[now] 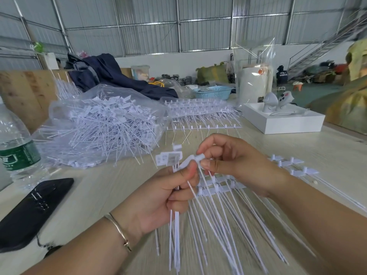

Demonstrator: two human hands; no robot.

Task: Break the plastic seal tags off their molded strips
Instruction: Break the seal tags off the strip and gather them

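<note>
Head view: your left hand (158,197) grips a bundle of loose seal tags (168,158), their tails hanging below the curled fingers. Your right hand (228,161) pinches one tag head (199,157) between thumb and forefinger (just above the molded strip (218,188) lying on the table (297,147)).

At frame centre the left hand (158,197) grips a bundle of loose seal tags (168,158) — the right hand (228,159) pinches one tag head (199,157) above the molded strip (220,187) on the wooden table (297,147).
</note>
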